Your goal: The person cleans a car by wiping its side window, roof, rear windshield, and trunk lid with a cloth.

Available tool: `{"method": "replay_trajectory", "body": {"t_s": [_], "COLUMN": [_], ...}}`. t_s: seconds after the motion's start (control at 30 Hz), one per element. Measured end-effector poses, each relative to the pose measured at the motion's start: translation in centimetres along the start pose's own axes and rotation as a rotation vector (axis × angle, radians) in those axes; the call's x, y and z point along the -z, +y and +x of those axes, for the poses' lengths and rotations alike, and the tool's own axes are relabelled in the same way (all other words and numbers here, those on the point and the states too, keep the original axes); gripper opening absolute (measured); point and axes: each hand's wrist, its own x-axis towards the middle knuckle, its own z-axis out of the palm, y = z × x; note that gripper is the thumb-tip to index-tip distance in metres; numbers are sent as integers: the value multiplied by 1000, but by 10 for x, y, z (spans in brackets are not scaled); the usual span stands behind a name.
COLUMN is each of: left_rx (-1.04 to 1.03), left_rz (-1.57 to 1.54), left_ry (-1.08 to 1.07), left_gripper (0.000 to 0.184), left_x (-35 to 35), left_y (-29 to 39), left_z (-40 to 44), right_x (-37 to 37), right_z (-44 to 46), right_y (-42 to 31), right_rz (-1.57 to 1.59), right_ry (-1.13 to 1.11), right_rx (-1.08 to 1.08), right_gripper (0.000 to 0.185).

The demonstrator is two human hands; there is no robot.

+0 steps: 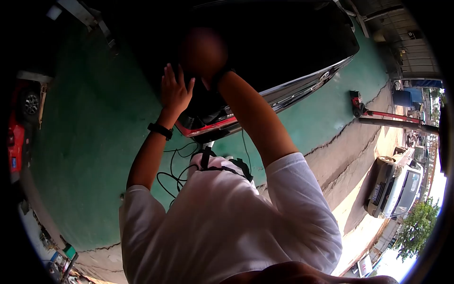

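A dark, glossy car [283, 42] fills the upper middle of the head view, much of it lost in black shadow. A red light strip [213, 124] runs along its near end, and a round emblem [324, 75] sits on its trim. My left hand [176, 92] lies over the car's near left corner, fingers stretched out and holding nothing visible; whether it touches the surface I cannot tell. Farther over the dark bodywork is my right hand [204, 54], blurred, its fingers and anything in them unreadable. Dark bands circle both wrists.
Black cable [177, 177] loops on the green floor [90, 156] by my legs. A red floor jack [362, 106] with a long handle stands to the right. A white vehicle [395, 187] is parked outside, and a red car [18, 128] stands at far left.
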Motion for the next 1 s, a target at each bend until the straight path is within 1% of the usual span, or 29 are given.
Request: {"method": "replay_trajectory", "body": {"t_s": [0.07,0.1,0.13,0.17,0.2,0.33,0.4,0.43,0.5,0.57,0.6,0.63,0.67,0.7,0.73,0.77,0.8,0.83,0.87,0.9,0.97,1.0], "left_rx": [38,62,71,116,156,218,328,399,425,456,456,450,447,454,455,444,453,463,455,437,429,438], "left_rz": [1,-12,-3,-57,-109,-135,-285,-311,-278,-273,-197,-126,-132,-151,-173,-180,-179,-181,-195,-168,-137,-146], "left_ry": [-2,22,13,-7,-20,20,-80,-162,-170,-195,-107,-30,-75,-29,42,27,31,44,41,68,123,129], "left_gripper": [72,73,73,74,74,77,80,84,85,86,87,88,88,88,89,89,88,88,88,87,83,83], "left_x": [-10,-13,-12,-9,-7,-14,1,9,11,-6,-22,-34,-38,-39,-37,-34,-31,-30,-33,-37,-41,-38], "left_y": [4,7,13,19,25,35,36,37,34,32,29,28,27,26,26,28,29,31,30,28,30,34], "left_z": [-13,-17,-25,-34,-39,-60,-59,-53,-47,-49,-52,-56,-62,-64,-56,-54,-56,-54,-54,-55,-58,-57], "right_x": [7,13,19,24,32,62,80,90,113,141,159,178,196,212,238,243,239,232,204,194,221,257], "right_z": [16,26,33,39,44,58,50,44,24,-8,-27,-46,-67,-89,-93,-113,-141,-170,-201,-245,-260,-253], "right_y": [-1,3,11,21,34,115,160,183,222,255,271,287,300,311,325,342,362,390,438,506,509,458], "right_rz": [-49,-49,-32,-14,5,106,148,170,230,272,294,309,345,415,859,851,239,-351,-387,-312,-216,-201], "right_ry": [-109,-140,-164,-184,-196,-255,-275,-279,-287,-279,-264,-248,-235,-226,-488,-486,-291,-93,-43,-260,-475,-471], "right_rx": [-8,-12,-22,-33,-49,-159,-228,-267,-353,-426,-469,-528,-615,-723,-1073,-1094,-747,-354,-505,-662,-958,-1096], "right_gripper": [33,32,31,31,30,28,26,26,25,23,23,22,22,21,27,27,33,39,42,48,66,79]}}
